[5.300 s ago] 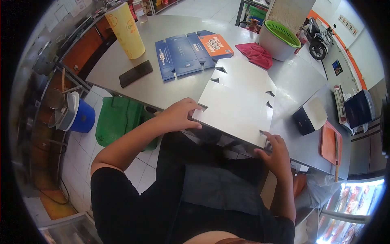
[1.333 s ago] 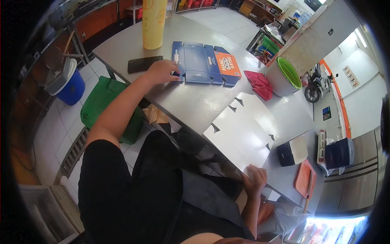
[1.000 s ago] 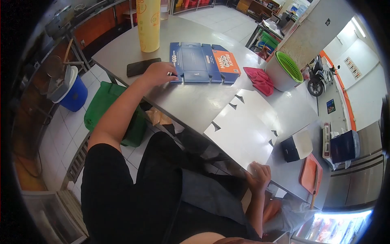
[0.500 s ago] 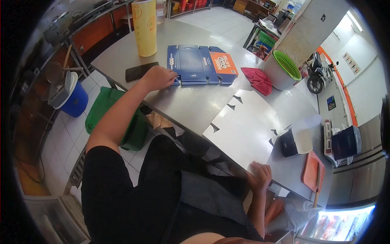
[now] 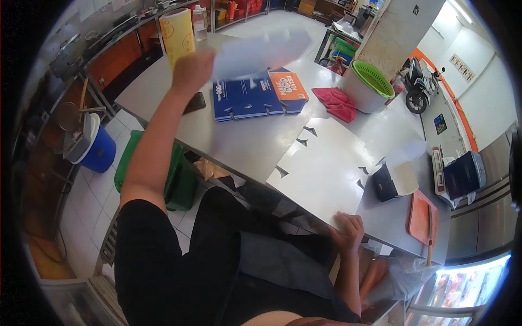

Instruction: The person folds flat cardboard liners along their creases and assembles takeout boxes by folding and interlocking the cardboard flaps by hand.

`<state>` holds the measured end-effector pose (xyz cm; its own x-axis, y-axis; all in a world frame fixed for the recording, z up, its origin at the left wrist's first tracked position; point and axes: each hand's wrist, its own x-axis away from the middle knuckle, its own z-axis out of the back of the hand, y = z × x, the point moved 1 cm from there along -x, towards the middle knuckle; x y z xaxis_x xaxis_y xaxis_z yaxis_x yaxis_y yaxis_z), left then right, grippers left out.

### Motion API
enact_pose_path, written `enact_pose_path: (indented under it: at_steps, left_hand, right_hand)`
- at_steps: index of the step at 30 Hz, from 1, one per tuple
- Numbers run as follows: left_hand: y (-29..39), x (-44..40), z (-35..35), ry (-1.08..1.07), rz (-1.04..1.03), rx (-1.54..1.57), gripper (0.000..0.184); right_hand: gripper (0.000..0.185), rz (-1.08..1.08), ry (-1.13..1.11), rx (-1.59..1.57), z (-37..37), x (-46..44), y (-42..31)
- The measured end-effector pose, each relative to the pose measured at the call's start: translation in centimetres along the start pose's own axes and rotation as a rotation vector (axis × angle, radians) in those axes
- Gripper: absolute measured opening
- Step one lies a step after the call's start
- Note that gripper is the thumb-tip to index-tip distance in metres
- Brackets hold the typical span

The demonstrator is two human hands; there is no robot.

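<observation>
My left hand [image 5: 194, 70] is closed on the near left corner of a flat box blank [image 5: 261, 51]. This blank is blurred by motion, its pale side showing, raised above a stack of dark blue and orange printed box blanks [image 5: 244, 100]. My right hand [image 5: 348, 231] rests, fingers loosely bent, at the near edge of white die-cut cardboard blanks [image 5: 321, 163] lying flat on the steel table [image 5: 239, 146]. Partly behind my left forearm is a black phone [image 5: 194, 103].
A yellow patterned roll [image 5: 178, 38] stands at the far left. A pink cloth [image 5: 334, 103] lies beside a white bin with a green basket [image 5: 372, 79]. To the right are a folded dark box [image 5: 394, 182] and an orange tray [image 5: 422, 220]. A green bin [image 5: 182, 182] stands below the table.
My left hand has risen from the printed stack, lifting the top blank up and away from me. My right hand has stayed by the white blanks. The view has shifted slightly.
</observation>
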<state>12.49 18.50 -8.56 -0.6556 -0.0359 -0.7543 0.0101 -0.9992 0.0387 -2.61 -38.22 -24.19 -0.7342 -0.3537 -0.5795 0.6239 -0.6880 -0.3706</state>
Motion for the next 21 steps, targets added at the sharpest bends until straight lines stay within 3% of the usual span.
enact_pose_path:
  at_steps: [2,5,8,12,14,16,17,19,21]
  left_hand:
    - [0.9,-0.9,3.2,0.16,0.116,0.153,0.023]
    - [3.8,-0.6,5.9,0.23,0.221,0.565,0.027]
    - [7.0,1.7,6.5,0.089,0.577,1.325,0.025]
    - [12.8,8.2,3.2,-0.083,0.889,1.714,0.031]
    - [15.6,12.6,0.7,-0.417,1.021,1.686,0.029]
    - [16.6,16.5,-1.1,-0.912,0.939,1.641,0.031]
    - [16.7,17.6,-1.7,-1.023,0.804,1.501,0.032]
    - [17.7,17.7,-0.6,-1.216,0.528,1.207,0.034]
    - [18.5,18.3,-0.2,-1.067,0.456,1.053,0.034]
  right_hand:
    - [0.039,0.0,0.005,-0.006,0.0,-0.1,0.0]
    - [0.038,-0.009,0.009,-0.009,0.0,0.0,0.0]
    - [0.037,-0.012,-0.002,-0.003,-0.1,0.0,0.1]
    - [0.041,0.002,-0.035,0.026,-0.1,0.2,0.3]
    - [0.044,0.006,-0.016,0.089,0.1,0.3,0.1]
    - [0.046,0.004,0.058,0.183,0.0,0.8,-0.6]
    - [0.045,-0.017,0.124,0.184,-0.1,1.1,-0.6]
    - [0.043,-0.064,0.253,0.187,-0.3,1.8,-0.8]
    - [0.044,-0.079,0.108,0.246,0.6,1.9,-0.8]
